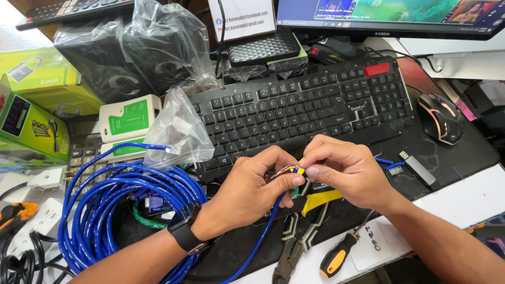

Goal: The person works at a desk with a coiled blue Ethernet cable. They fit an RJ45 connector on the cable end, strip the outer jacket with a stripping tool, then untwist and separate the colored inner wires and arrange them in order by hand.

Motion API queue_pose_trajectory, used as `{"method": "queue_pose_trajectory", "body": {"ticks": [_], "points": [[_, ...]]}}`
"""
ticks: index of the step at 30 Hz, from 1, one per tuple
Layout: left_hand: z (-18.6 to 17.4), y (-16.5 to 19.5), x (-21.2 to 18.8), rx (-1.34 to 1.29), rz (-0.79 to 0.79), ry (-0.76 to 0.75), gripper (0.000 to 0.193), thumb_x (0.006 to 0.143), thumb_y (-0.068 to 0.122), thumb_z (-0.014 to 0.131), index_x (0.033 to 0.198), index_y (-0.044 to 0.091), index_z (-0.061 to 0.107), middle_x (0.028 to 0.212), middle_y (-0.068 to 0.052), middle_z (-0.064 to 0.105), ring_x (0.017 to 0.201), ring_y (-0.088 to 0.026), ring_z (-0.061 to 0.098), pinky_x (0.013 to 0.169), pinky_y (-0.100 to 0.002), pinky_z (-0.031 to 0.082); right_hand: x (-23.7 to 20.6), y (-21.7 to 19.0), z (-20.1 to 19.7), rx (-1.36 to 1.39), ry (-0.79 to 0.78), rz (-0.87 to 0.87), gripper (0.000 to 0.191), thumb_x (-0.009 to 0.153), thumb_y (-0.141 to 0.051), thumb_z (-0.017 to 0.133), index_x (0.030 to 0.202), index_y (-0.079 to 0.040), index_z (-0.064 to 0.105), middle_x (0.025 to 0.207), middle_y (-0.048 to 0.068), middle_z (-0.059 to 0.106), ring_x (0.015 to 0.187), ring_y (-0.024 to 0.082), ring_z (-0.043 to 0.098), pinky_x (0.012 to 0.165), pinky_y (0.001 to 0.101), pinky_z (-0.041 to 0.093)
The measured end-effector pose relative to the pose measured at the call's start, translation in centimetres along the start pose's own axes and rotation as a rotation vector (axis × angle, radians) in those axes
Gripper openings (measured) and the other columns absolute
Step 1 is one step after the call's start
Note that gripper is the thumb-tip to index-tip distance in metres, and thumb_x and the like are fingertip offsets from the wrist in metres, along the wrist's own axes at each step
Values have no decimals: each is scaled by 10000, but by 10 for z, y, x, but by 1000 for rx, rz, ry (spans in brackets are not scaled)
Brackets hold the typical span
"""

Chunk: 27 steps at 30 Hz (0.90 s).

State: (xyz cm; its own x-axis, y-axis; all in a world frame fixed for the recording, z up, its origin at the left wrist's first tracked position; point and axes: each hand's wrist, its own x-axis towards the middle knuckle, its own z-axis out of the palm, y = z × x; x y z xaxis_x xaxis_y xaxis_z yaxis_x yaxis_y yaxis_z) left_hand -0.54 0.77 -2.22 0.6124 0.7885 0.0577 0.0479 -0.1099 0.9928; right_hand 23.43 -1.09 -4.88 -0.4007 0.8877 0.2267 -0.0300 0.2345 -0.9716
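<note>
Now my left hand (258,184) pinches the end of the blue cable (263,236) in front of the keyboard (294,113), and my right hand (342,171) closes its fingertips on the small coloured wires (293,170) that come out of it. I think these wires can slip and change their order if I loosen the pinch. Also the coil (121,210) on the table (463,200) may pull the cable back, because it is heavy.

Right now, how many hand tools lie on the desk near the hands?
2: pliers below the left hand, and a screwdriver below the right hand. Others may be hidden.
</note>
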Motion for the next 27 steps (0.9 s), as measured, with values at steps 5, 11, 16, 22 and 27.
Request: {"method": "queue_pose_trajectory", "body": {"ticks": [5, 11, 16, 22, 27], "points": [[0, -1, 0, -10, -7, -9, 167, 964, 163, 698, 1027, 15, 651, 787, -17, 724, 661, -68, 719, 578, -236, 593, 0, 1, 1, 43, -18, -4, 135, 974, 24, 658, 1101, 47, 697, 1074, 97, 617, 1004, 150, 643, 890, 296, 552], [0, -2, 0, -22, -4, -19, 171, 966, 165, 696, 1036, 16, 650, 789, -11, 721, 662, -62, 708, 579, -238, 588, 0, 1, 4, 56, -27, -40, 165, 961, 82, 641, 1115, 29, 665, 1085, 102, 610, 1006, 157, 635, 884, 291, 541], [0, -2, 0, -10, 8, -22, 176, 970, 168, 696, 1039, 13, 649, 792, -13, 719, 663, -59, 703, 584, -237, 592, 0, 0, 4, 20, -38, -63, 170, 967, 89, 647, 1120, 19, 673, 1081, 99, 605, 982, 146, 620, 856, 281, 528], [1, -2, 0, -13, 19, -23, 178, 968, 164, 697, 1045, 11, 648, 801, -17, 722, 666, -60, 704, 584, -237, 591, 1, -2, 5, -77, -17, -74, 150, 960, 60, 653, 1091, -6, 684, 1035, 76, 624, 928, 129, 629, 778, 259, 533], [2, 0, 0, 2, 25, -28, 185, 966, 171, 701, 1040, 9, 650, 802, -18, 736, 667, -66, 715, 580, -237, 600, 0, -2, 4, -161, -3, -106, 100, 967, 43, 664, 1040, -20, 692, 1003, 72, 625, 887, 126, 621, 726, 248, 519]]}}
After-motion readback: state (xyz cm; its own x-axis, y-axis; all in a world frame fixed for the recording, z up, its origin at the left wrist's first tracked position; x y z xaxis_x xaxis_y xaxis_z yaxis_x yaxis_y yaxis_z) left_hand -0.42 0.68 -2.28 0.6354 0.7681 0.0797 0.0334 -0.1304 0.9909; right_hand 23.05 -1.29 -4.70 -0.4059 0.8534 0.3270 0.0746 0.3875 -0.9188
